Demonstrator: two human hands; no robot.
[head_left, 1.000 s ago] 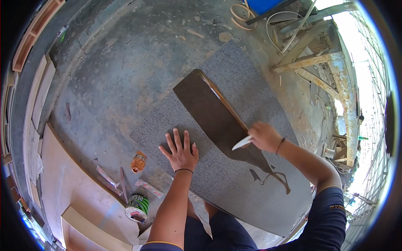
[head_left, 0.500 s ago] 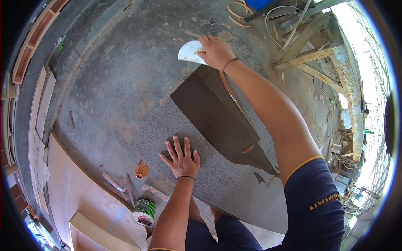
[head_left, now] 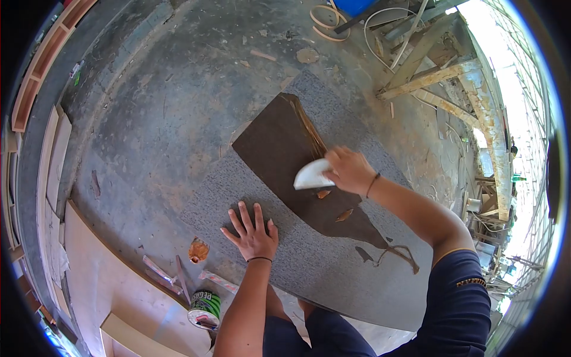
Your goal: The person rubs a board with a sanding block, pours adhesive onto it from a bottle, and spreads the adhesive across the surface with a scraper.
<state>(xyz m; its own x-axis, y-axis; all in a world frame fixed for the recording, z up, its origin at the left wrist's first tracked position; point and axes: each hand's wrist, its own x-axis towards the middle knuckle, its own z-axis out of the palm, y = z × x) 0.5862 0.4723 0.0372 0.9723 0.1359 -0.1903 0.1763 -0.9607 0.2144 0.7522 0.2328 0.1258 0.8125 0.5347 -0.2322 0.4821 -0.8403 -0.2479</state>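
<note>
My right hand grips a white half-round spreader over the middle of a dark brown coating. This coating covers part of a grey speckled sheet on the floor. A thick amber-brown ridge of glue-like stuff runs along the coating's right edge. Two small amber blobs lie below the spreader, and a thin brown trail curls off the lower right. Lying flat on the bare sheet to the left, my left hand has its fingers spread and holds nothing.
A green and black can stands on the floor below the sheet, near wrapped strips and an amber spill. Pale curved panels lie at left. A wooden frame and a coiled strip are at upper right.
My right hand has brought the spreader from the sheet's far end back toward me, onto the middle of the coating. My left hand stays flat on the sheet.
</note>
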